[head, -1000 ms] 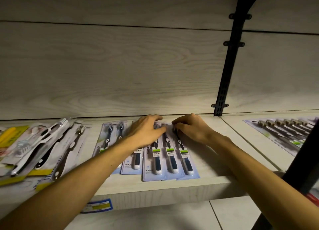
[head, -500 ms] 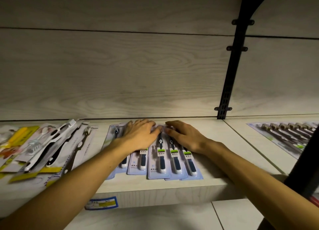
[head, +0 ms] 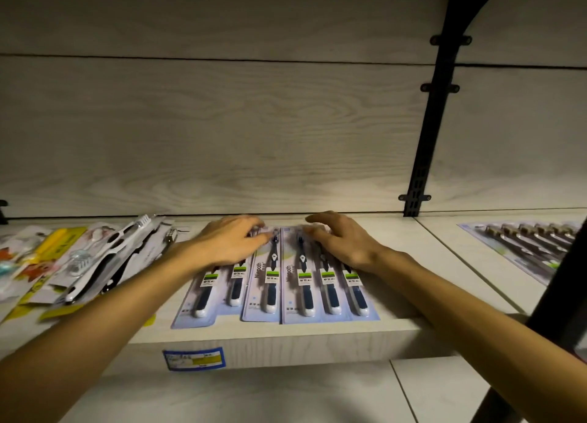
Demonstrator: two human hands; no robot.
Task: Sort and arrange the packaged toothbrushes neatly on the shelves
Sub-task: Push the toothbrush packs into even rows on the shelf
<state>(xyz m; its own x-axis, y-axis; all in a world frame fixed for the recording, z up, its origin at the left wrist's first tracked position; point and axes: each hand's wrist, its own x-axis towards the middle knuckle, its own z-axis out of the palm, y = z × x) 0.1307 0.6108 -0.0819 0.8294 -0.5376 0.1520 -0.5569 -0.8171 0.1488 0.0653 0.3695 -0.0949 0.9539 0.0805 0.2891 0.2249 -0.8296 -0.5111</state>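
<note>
The wooden shelf (head: 397, 298) runs under both forearms, and the step in hand looks like squaring up the blue toothbrush packs on it: both hands lie on the far ends of the packs, near the back wall, as if sliding them side by side. Left of the left hand sprawls a loose heap of mixed packs (head: 79, 263), overlapping and askew, which I judge the larger job left; well to the right of the right hand a brown-brush pack (head: 524, 248) lies flat on the next board. Under the right hand (head: 346, 243) sits the right blue pack (head: 330, 290), its edge just beside or slightly over the middle blue pack (head: 265, 287); the left hand (head: 228, 241) covers the top of the left blue pack (head: 209, 290). The next move calls for even pressure so the slick cards do not ride over each other. Both hands are spread, fingers loosely bent and pressing down, pinching nothing that I can see, though the fingertips are blurred
</note>
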